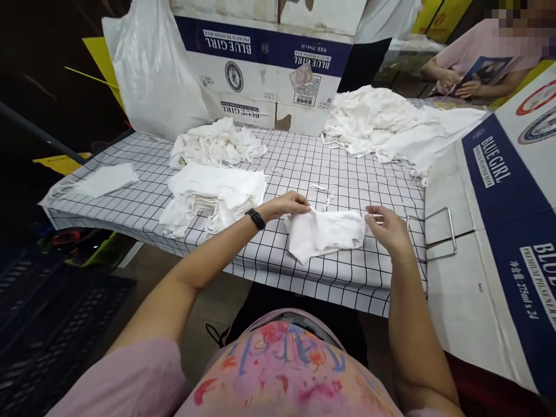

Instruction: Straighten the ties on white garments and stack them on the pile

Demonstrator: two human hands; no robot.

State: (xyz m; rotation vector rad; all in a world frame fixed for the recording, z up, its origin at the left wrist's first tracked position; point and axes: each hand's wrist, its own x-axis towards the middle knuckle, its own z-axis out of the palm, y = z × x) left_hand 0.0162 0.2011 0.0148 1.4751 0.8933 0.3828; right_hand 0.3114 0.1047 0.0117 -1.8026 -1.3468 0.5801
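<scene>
The white cloth [332,234] being handled lies on the bench [347,179] to the right of the neat stack of folded white cloths [228,184]. Its long axis runs left to right, roughly along the bench's near edge, and a folded corner at its left end points toward the person. The left hand [286,205], just right of the stack, has its fingers clamped on the cloth's far left edge. The right hand [388,230], farther right of the stack, has its fingers apart beside the cloth's right end; whether they touch it I cannot tell.

Beyond the stack and to its left stands a white plastic bag [152,75], contents hidden. A loose heap of white cloths [219,143] sits just beyond the stack, and a larger white heap [373,119] lies beyond it to the right.

Behind the stack, a cardboard panel [247,81] carries upside-down print: "BLUE GIRL", "PREMIUM PILSENER BEER" and "275ml x 24". Well to the stack's right, another cardboard panel [499,231] bears the same brand, with "净含量: 275ml x 24" running down its side.
</scene>
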